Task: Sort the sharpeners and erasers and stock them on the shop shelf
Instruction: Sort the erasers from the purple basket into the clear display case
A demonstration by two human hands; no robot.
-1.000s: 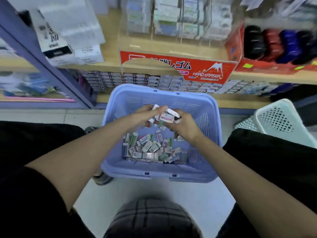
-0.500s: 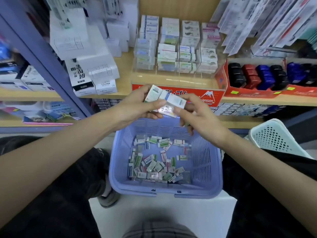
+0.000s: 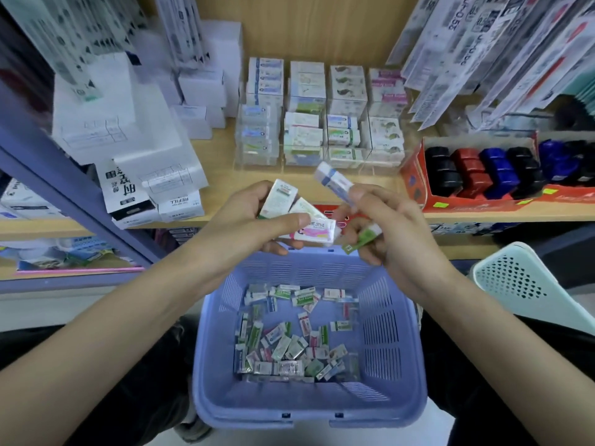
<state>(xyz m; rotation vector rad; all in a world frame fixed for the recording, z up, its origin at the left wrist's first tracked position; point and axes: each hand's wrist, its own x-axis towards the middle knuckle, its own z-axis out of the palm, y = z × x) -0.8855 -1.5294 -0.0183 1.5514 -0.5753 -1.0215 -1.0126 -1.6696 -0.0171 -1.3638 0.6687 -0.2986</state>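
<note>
A lilac plastic basket (image 3: 399,394) on the floor holds several small wrapped erasers (image 3: 286,346). Above its far rim my left hand (image 3: 248,223) grips a few white erasers (image 3: 302,220), one with a pink print. My right hand (image 3: 389,230) pinches a white eraser with a blue band (image 3: 331,180) between thumb and forefinger, and a green-sleeved eraser (image 3: 362,241) sits lower in the same hand. On the wooden shelf (image 3: 309,185) behind, a clear divided display (image 3: 318,123) is stacked with boxed erasers.
A red tray (image 3: 415,185) of black, red and blue sharpeners (image 3: 483,170) stands at the right of the shelf. White refill boxes (image 3: 154,175) lean at the left. A pale green perforated basket (image 3: 521,281) sits to the right. A blue shelf upright (image 3: 64,178) runs diagonally at left.
Both hands rose out of the basket with erasers to shelf height. The right hand has drawn the blue-banded eraser away from the left hand's bunch. My view tilted up towards the shelf.
</note>
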